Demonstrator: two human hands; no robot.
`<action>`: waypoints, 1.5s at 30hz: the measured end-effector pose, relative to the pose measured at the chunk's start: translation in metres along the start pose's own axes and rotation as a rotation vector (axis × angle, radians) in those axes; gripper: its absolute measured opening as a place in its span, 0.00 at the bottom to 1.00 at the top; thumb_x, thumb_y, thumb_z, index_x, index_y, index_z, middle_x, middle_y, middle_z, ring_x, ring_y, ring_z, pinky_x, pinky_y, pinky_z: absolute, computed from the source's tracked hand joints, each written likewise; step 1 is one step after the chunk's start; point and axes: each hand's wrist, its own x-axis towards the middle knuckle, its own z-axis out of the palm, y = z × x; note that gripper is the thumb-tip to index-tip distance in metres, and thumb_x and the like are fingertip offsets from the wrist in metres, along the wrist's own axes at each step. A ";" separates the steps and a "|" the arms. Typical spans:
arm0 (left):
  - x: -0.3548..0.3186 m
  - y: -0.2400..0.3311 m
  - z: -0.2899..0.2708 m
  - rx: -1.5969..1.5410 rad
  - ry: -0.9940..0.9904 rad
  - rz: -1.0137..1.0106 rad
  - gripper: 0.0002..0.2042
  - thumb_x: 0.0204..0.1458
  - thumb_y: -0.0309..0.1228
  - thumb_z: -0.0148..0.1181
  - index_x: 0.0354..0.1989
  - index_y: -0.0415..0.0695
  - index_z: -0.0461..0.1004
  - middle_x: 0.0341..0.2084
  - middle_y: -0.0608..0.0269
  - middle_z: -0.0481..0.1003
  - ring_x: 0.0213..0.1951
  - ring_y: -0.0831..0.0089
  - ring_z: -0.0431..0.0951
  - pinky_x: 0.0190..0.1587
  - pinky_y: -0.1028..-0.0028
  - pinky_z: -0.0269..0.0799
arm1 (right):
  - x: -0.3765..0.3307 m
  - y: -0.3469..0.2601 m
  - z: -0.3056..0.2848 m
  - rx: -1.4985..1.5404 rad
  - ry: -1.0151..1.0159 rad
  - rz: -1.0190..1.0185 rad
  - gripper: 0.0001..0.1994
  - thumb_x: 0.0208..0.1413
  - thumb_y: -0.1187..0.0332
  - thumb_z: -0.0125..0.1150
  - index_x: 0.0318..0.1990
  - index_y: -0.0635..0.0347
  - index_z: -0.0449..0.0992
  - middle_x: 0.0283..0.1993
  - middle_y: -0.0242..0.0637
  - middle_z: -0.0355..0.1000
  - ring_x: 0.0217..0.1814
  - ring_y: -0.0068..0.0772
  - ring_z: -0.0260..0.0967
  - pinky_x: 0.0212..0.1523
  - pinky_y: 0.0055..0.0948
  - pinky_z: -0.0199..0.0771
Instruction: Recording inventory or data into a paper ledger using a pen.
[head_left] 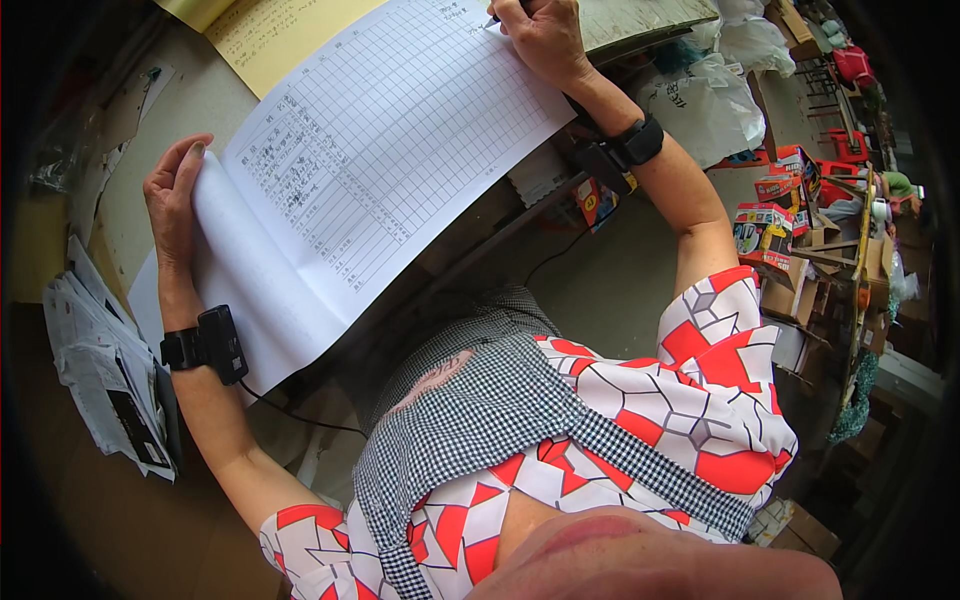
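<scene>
Red-and-white cartons [765, 235] crowd right; left hand [172, 205] flat on ruled sheet [370, 150], right fingers [520, 25] pinching pen [491, 20].

A few small cardboard boxes [765, 228], printed in red, blue and white, stand stacked at the right of the scene, beyond the person's right elbow. One more colourful box [598, 203] sits under the table edge, just below the right wrist. Crumpled white plastic bags [700, 100] lie far right. Plain brown cartons [800, 535] rest near the lower right.
</scene>
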 end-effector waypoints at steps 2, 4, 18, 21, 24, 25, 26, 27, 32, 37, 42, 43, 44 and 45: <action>0.000 -0.001 0.000 0.000 0.001 0.000 0.14 0.54 0.38 0.58 0.41 0.43 0.81 0.33 0.65 0.79 0.32 0.81 0.74 0.39 0.82 0.67 | 0.000 0.002 0.000 0.006 0.000 0.005 0.12 0.56 0.75 0.53 0.20 0.64 0.70 0.14 0.31 0.66 0.15 0.17 0.59 0.15 0.26 0.56; -0.001 0.000 -0.001 0.002 0.006 -0.004 0.14 0.54 0.38 0.58 0.41 0.43 0.81 0.33 0.65 0.79 0.32 0.81 0.74 0.39 0.82 0.67 | -0.002 0.002 0.002 0.013 0.019 -0.005 0.11 0.56 0.75 0.53 0.21 0.65 0.71 0.14 0.30 0.66 0.15 0.17 0.59 0.15 0.26 0.56; 0.000 0.001 -0.004 -0.019 -0.005 -0.029 0.13 0.54 0.36 0.58 0.41 0.42 0.81 0.33 0.65 0.79 0.31 0.82 0.73 0.38 0.83 0.66 | -0.011 -0.002 0.002 0.176 -0.060 0.089 0.12 0.60 0.72 0.54 0.25 0.64 0.76 0.18 0.25 0.69 0.20 0.15 0.62 0.19 0.19 0.59; 0.000 0.000 -0.004 -0.018 -0.003 -0.007 0.13 0.54 0.36 0.58 0.41 0.41 0.81 0.33 0.66 0.79 0.32 0.82 0.73 0.39 0.83 0.66 | -0.012 0.004 0.002 0.213 -0.083 0.088 0.11 0.60 0.71 0.55 0.25 0.63 0.76 0.19 0.25 0.69 0.20 0.14 0.63 0.19 0.19 0.60; 0.000 0.004 -0.002 -0.014 0.003 0.009 0.13 0.54 0.36 0.58 0.41 0.41 0.81 0.33 0.66 0.79 0.32 0.82 0.73 0.39 0.84 0.66 | -0.010 0.002 -0.001 0.245 -0.110 0.123 0.11 0.60 0.71 0.55 0.26 0.63 0.77 0.20 0.25 0.70 0.21 0.14 0.63 0.20 0.18 0.60; 0.000 0.004 -0.002 -0.018 0.001 0.011 0.13 0.54 0.36 0.58 0.41 0.41 0.81 0.33 0.66 0.79 0.32 0.82 0.73 0.39 0.84 0.66 | -0.011 0.000 -0.002 0.236 -0.120 0.136 0.11 0.60 0.71 0.55 0.26 0.63 0.77 0.20 0.25 0.70 0.21 0.14 0.63 0.20 0.18 0.60; 0.000 0.005 -0.002 -0.023 -0.001 0.014 0.13 0.54 0.35 0.58 0.41 0.41 0.81 0.32 0.66 0.79 0.32 0.82 0.73 0.39 0.84 0.66 | -0.012 -0.001 -0.001 0.228 -0.129 0.150 0.11 0.60 0.71 0.55 0.26 0.63 0.77 0.20 0.25 0.70 0.21 0.13 0.63 0.20 0.18 0.60; -0.001 0.005 -0.002 -0.022 0.000 0.011 0.13 0.54 0.35 0.57 0.41 0.41 0.81 0.32 0.67 0.79 0.32 0.82 0.73 0.38 0.84 0.65 | -0.013 -0.003 -0.001 0.217 -0.121 0.155 0.11 0.60 0.71 0.55 0.26 0.63 0.76 0.20 0.25 0.70 0.21 0.13 0.63 0.20 0.18 0.60; -0.001 0.006 -0.002 -0.009 -0.001 -0.008 0.13 0.55 0.35 0.57 0.41 0.41 0.80 0.32 0.67 0.79 0.31 0.83 0.72 0.37 0.84 0.65 | -0.016 -0.004 0.003 0.202 -0.100 0.126 0.12 0.60 0.71 0.54 0.24 0.62 0.75 0.19 0.23 0.67 0.21 0.12 0.61 0.20 0.18 0.58; 0.000 0.005 0.000 -0.024 0.006 0.000 0.12 0.55 0.35 0.57 0.41 0.41 0.81 0.31 0.67 0.79 0.30 0.84 0.72 0.36 0.84 0.65 | -0.016 -0.009 0.001 0.140 -0.132 0.099 0.12 0.60 0.72 0.54 0.24 0.62 0.74 0.18 0.22 0.66 0.20 0.12 0.59 0.18 0.18 0.56; -0.001 0.004 -0.001 -0.025 0.000 -0.013 0.12 0.55 0.36 0.58 0.40 0.41 0.81 0.30 0.67 0.79 0.28 0.85 0.71 0.33 0.85 0.65 | -0.017 -0.009 0.002 0.126 -0.141 0.099 0.11 0.60 0.72 0.54 0.24 0.62 0.74 0.17 0.22 0.65 0.19 0.12 0.59 0.17 0.19 0.56; -0.001 0.004 0.000 -0.018 0.011 0.000 0.12 0.55 0.36 0.58 0.40 0.41 0.81 0.30 0.67 0.79 0.27 0.85 0.71 0.32 0.86 0.65 | -0.017 -0.009 0.002 0.131 -0.137 0.102 0.11 0.60 0.72 0.54 0.24 0.62 0.75 0.17 0.22 0.65 0.19 0.12 0.59 0.17 0.19 0.56; -0.001 0.004 0.002 -0.012 0.022 0.011 0.13 0.55 0.36 0.58 0.40 0.41 0.81 0.29 0.67 0.79 0.27 0.85 0.71 0.32 0.86 0.64 | -0.018 -0.010 0.002 0.137 -0.134 0.105 0.11 0.59 0.73 0.55 0.24 0.62 0.75 0.17 0.22 0.65 0.19 0.12 0.59 0.17 0.19 0.56; -0.001 0.004 0.002 -0.021 0.009 0.013 0.13 0.55 0.37 0.58 0.40 0.42 0.81 0.29 0.67 0.79 0.26 0.85 0.71 0.31 0.86 0.65 | -0.018 -0.011 0.002 0.130 -0.123 0.124 0.11 0.60 0.73 0.55 0.24 0.63 0.75 0.18 0.22 0.65 0.19 0.12 0.59 0.17 0.19 0.56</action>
